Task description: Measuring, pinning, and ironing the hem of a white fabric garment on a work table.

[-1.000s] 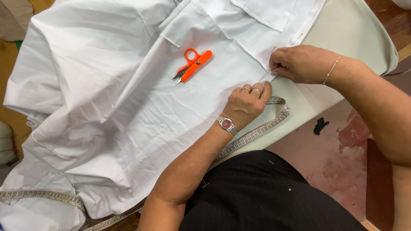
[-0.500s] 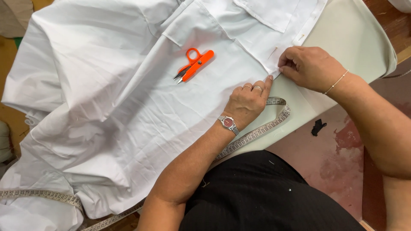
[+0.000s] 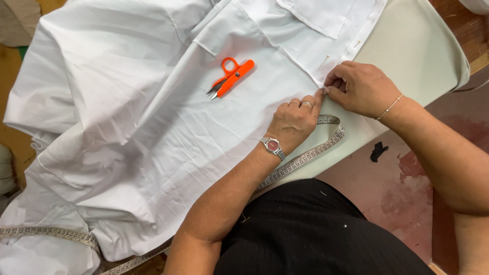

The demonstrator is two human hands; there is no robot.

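Observation:
A white garment [image 3: 153, 112] lies spread over a pale padded table [image 3: 417, 46]. My left hand [image 3: 295, 119], with rings and a wristwatch, presses flat on the cloth near its folded edge. My right hand [image 3: 356, 86], with a thin bracelet, pinches that edge of the garment just beside the left fingertips. Orange thread snips [image 3: 232, 76] rest on the cloth above my left hand, touched by neither hand. A pin [image 3: 324, 60] sticks in the hem further up.
A measuring tape [image 3: 316, 150] runs under my left wrist along the table edge and reappears at the lower left [image 3: 46, 231]. A reddish floor [image 3: 407, 183] with a small dark scrap [image 3: 378, 151] lies to the right.
My right hand has slid down the garment's edge toward the left hand, and both now meet at the fold. The snips have not moved.

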